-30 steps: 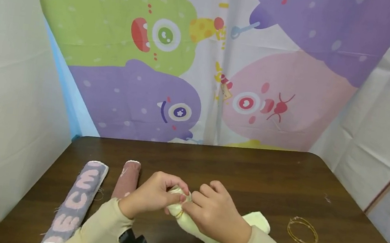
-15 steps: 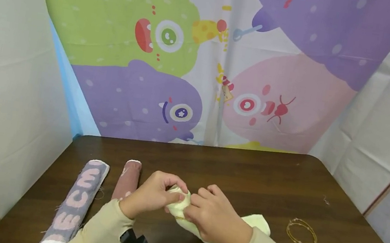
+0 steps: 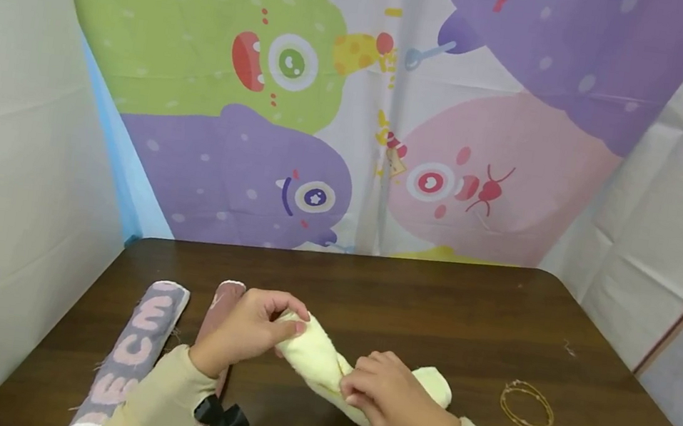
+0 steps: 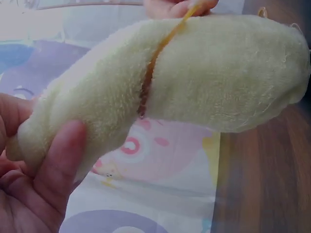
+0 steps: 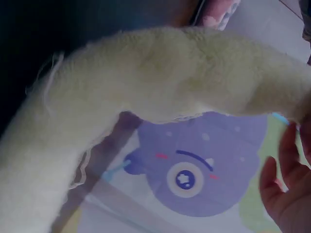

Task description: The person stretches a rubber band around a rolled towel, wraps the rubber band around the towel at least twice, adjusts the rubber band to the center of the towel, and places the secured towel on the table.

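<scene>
A rolled pale yellow towel (image 3: pixel 312 357) is held slanted above the brown table (image 3: pixel 433 304). My left hand (image 3: pixel 291 319) pinches its upper left end between thumb and fingers. My right hand (image 3: pixel 357 393) grips the roll round its middle, fingers curled over it. In the left wrist view a yellow rubber band (image 4: pixel 154 65) circles the towel (image 4: pixel 218 73), and my right fingers (image 4: pixel 175 6) pinch the band at the top edge. The right wrist view shows the towel (image 5: pixel 146 82) close up, with the left hand (image 5: pixel 286 194) at lower right.
Two other rolled towels lie at the left of the table: a grey-purple one with pink letters (image 3: pixel 135 351) and a dusky pink one (image 3: pixel 224 309). Loose yellow rubber bands (image 3: pixel 526 405) lie at the right. A cartoon monster backdrop (image 3: pixel 354 114) hangs behind.
My right hand has slid from the towel's end down to its middle, with the rubber band. My left hand has raised the end and moved it slightly left.
</scene>
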Motion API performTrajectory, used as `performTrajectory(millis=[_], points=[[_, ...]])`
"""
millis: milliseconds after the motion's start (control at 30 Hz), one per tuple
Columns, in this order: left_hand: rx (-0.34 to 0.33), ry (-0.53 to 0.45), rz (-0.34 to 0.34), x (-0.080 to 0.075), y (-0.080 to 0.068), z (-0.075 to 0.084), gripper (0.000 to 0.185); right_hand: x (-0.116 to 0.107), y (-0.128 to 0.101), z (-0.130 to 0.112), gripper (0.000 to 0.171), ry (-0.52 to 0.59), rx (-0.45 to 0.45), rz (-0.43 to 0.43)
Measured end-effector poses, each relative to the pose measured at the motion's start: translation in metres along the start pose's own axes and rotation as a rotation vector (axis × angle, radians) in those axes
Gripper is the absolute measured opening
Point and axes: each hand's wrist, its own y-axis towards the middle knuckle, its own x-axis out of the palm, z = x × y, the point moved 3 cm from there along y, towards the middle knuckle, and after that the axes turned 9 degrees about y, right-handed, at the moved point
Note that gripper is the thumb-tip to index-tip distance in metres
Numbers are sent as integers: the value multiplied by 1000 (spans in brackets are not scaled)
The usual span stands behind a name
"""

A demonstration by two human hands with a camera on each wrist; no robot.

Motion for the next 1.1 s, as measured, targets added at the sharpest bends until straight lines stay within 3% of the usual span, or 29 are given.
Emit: performTrajectory(millis=[100,133,233,333,400,467,567,667,800,967,1100], points=[[5,20,-72,5,-2,-2,9,2,-3,6,24,113,82,10],[41,56,-89,7,-2,-1,8,2,-3,8,23,132,108,12],[249,280,-131,12,-4,2,14,-1,-2,16,25,212,182,13],[516,513,-89,15,-8,6,33,-6,-2,25,27,415,261,-26],[637,577,-71,16,-11,7,45,-9,-2,31,28,601,316,-58],[690,510,-86,17,-13,7,47,-11,-3,35,29,767,362,-86],[704,340,-132,21,-14,5,45,-13,-5,38,32,941,413,-104],[694,190,-136,29,-15,4,45,-14,-7,39,36,1008,448,-105],[703,123,-62,36,-14,3,50,-14,-7,39,35,1003,465,-86],[685,93,50,39,-11,1,35,-12,-6,40,31,990,469,-56],[657,63,80,37,-10,0,30,-11,-5,37,28,934,433,-24]])
